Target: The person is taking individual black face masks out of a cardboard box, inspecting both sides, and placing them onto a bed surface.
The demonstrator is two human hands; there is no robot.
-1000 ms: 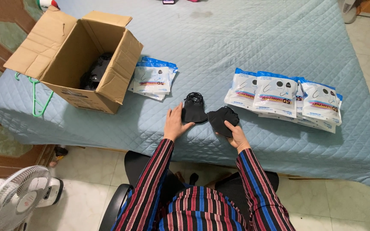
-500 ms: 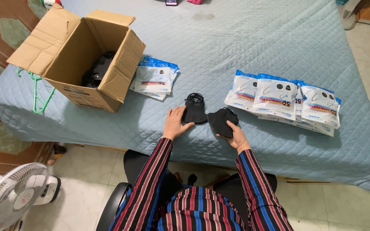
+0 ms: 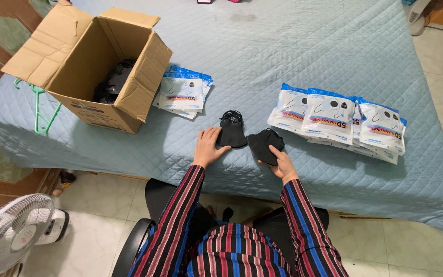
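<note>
Quilted blue bedspread (image 3: pixel 303 56) fills most of the frame; tiled floor along the bottom, w/ a white fan (image 3: pixel 14 233) at lower left. Person in striped sleeves sits at bottom centre, facing the bed edge.

Left hand (image 3: pixel 208 146), centre of frame: lies flat, fingers spread, palm pressing the near edge of a black mask (image 3: pixel 232 131) that rests on the bedspread w/ its ear loops toward the top. Open, nothing clasped.

Right hand (image 3: pixel 278 156), just right of centre: fingers curled around a second black mask (image 3: pixel 263 143), held at the bed edge, just beside the first, not clearly touching it.

Upper left: open cardboard box (image 3: pixel 98 66) w/ more dark masks inside. Green hanger (image 3: pixel 39 110) lies left of it. Small stack of white-and-blue packets (image 3: pixel 183 92) sits just right of the box. Larger fanned row of like packets (image 3: pixel 339 120) at centre right, near the right hand.

Change vs. the frames a sec. earlier: almost none. Both hands stay on the same two masks at the same spot; the packet stacks and box are unmoved; only the view has shifted slightly. Reading: hands appear to be mid-handling of the loose masks, w/ no mask yet moved to either packet stack.
</note>
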